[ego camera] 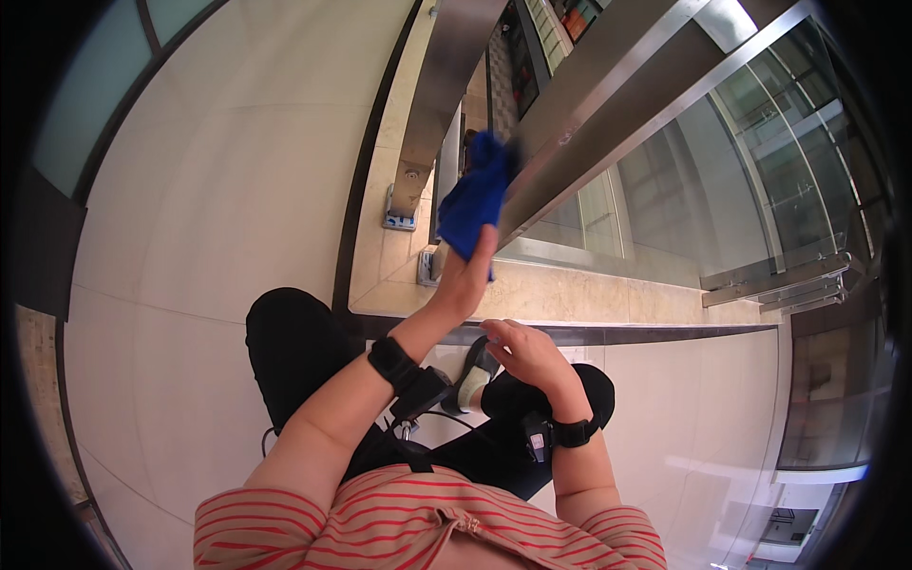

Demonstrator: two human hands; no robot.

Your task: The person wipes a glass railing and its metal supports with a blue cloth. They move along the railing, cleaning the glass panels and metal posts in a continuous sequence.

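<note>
My left hand [464, 281] is shut on a blue cloth [476, 199], its arm stretched out ahead of me. The cloth is held up close to a brushed-metal railing post [563, 142]; whether the two touch, I cannot tell. Part of the cloth is blurred. Loosely curled and holding nothing, my right hand [531, 354] hovers near my right knee, just on my side of the stone ledge [563, 291].
A second metal post [445, 92] rises from a bracket [400, 210] on the ledge. Glass panels [670, 185] stand to the right, with a metal clamp [780, 281] at their base. Pale floor tiles [192, 199] extend leftward. A lower level shows beyond the posts.
</note>
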